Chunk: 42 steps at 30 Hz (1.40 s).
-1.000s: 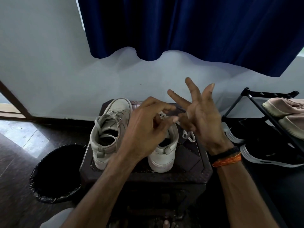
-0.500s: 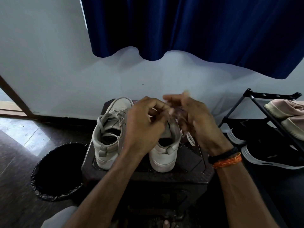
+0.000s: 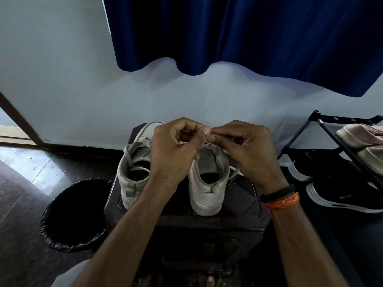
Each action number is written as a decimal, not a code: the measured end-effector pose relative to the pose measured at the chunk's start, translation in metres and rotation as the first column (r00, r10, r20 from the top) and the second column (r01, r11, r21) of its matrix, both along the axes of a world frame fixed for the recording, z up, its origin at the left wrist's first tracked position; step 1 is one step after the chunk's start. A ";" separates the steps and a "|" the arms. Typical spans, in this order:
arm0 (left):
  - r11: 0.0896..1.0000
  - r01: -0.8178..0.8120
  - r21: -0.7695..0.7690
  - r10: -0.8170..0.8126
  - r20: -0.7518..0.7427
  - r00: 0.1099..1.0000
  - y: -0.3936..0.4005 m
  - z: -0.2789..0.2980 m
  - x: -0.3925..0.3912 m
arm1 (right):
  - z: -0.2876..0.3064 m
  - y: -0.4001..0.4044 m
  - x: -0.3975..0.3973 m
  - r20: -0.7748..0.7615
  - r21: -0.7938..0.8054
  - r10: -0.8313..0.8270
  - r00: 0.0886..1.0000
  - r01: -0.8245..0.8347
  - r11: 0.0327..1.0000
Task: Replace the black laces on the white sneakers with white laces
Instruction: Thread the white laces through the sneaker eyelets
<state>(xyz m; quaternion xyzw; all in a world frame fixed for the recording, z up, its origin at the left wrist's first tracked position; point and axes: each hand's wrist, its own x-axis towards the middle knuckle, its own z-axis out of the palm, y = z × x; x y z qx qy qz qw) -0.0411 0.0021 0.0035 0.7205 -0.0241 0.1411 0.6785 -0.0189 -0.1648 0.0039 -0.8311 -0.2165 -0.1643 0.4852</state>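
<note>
Two white sneakers stand heel-toward-me on a dark wooden stool (image 3: 244,206). The left sneaker (image 3: 134,175) carries a white lace tied loosely across its top. Over the right sneaker (image 3: 207,189) my two hands meet. My left hand (image 3: 176,154) and my right hand (image 3: 248,150) each pinch the white lace (image 3: 234,172) between thumb and fingertips, thumbs almost touching. A loose end of that lace hangs down the right sneaker's outer side. The sneaker's front eyelets are hidden behind my hands. No black lace is in sight.
A bin lined with a black bag (image 3: 76,214) sits on the floor left of the stool. A black shoe rack (image 3: 339,141) on the right holds pale shoes above and black sneakers (image 3: 339,195) below. A blue curtain (image 3: 248,34) hangs on the wall behind.
My right hand, its fingers spread wide a second ago, has closed and come down to the lace. Both hands now meet fingertip to fingertip above the right sneaker.
</note>
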 end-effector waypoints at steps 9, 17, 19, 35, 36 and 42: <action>0.800 0.003 0.600 0.063 -0.089 0.994 0.006 -0.005 0.000 | -0.013 -0.013 0.012 0.176 -0.205 -0.509 0.843 0.537 0.818; 0.837 0.121 0.534 0.052 -0.298 0.953 0.017 -0.004 0.002 | -0.013 0.006 0.013 -0.087 -0.181 -0.169 0.982 0.151 0.972; 0.917 0.183 0.355 -0.029 -0.399 0.917 0.024 -0.006 0.006 | -0.016 0.007 0.013 -0.047 -0.305 -0.149 0.988 0.128 0.944; 0.973 0.226 0.057 -0.168 -0.499 0.850 0.028 0.000 0.006 | -0.022 0.014 0.010 0.089 -0.481 -0.094 0.992 0.126 0.868; 0.972 0.225 0.061 -0.166 -0.497 0.851 0.028 0.000 0.006 | -0.023 0.016 0.010 0.113 -0.506 -0.100 0.989 0.144 0.850; 0.971 0.230 0.067 -0.172 -0.476 0.862 0.027 0.000 0.004 | -0.023 0.019 0.009 0.161 -0.523 -0.114 0.980 0.183 0.833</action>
